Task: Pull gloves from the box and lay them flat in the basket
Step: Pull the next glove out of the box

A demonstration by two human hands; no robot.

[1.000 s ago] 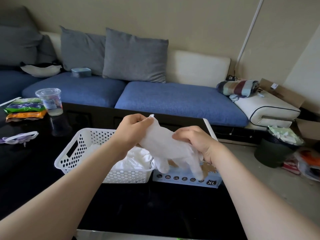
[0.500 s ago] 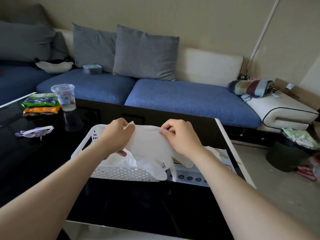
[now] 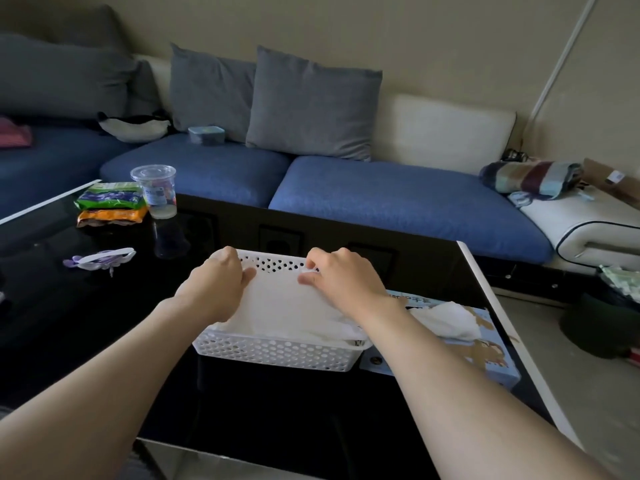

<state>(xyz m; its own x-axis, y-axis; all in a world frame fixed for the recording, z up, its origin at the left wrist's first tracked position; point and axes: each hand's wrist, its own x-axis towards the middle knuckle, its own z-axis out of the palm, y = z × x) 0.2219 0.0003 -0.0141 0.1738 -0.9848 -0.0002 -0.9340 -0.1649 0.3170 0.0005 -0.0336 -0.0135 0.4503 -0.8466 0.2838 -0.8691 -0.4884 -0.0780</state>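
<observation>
Lowered from mid-air, glove (image 3: 284,303) now sits in white basket (image 3: 277,353); left hand (image 3: 218,285), right hand (image 3: 341,282) pinch its 2 far corners. Risk: uneven release leaves it bunched.

two hands (image 3: 214,289) (image 3: 346,285), one white basket (image 3: 277,355), one glove box (image 3: 485,362), one plastic cup (image 3: 154,188), two snack packets (image 3: 110,199) (image 3: 110,216)

This is a home living room: a long blue-cushioned fabric sofa (image 3: 398,199) with square grey throw pillows (image 3: 311,105) spans the upper frame, and a glossy black coffee table (image 3: 76,323) at left holds green and orange snack packets (image 3: 110,206) and a clear plastic cup (image 3: 156,192).
</observation>
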